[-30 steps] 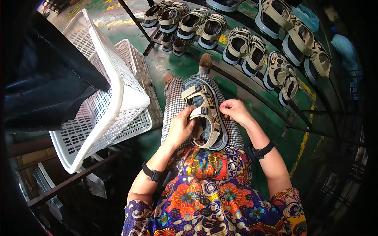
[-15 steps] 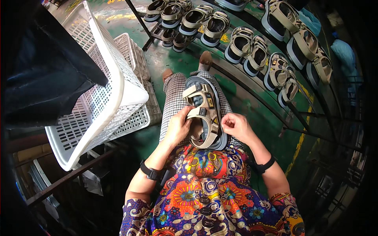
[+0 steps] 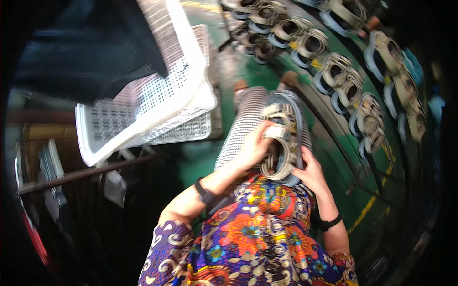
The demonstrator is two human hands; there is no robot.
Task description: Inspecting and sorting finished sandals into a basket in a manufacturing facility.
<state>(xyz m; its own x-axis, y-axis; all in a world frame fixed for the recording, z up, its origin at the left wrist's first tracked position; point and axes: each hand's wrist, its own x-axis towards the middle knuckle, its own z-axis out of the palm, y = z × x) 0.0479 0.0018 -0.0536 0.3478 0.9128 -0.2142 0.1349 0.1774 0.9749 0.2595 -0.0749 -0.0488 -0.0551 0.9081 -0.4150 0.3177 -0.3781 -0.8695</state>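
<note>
A beige-strapped sandal [image 3: 288,139] with a grey sole lies on my lap over the checked trousers, its toe end pointing away from me. From the left, my left hand [image 3: 254,148] is closed on its middle strap, thumb towards the strap's edge. My right hand [image 3: 312,172] holds the sandal's right side near the heel, with the thumb by the heel strap and the other fingers along the sole's edge. Motion blur softens the buckles and strap ends.
At the left stands a white perforated plastic basket [image 3: 194,102] with black sheet material [image 3: 95,52] hanging over it. Another light crate [image 3: 202,126] is beneath it. Racks of similar sandals [image 3: 338,76] curve along the right. A dark metal bar [image 3: 86,175] crosses at lower left.
My right hand has come from beside the sandal to grip its heel side. The left hand keeps its hold on the strap. The whole view has swung, shifting everything rightward.
</note>
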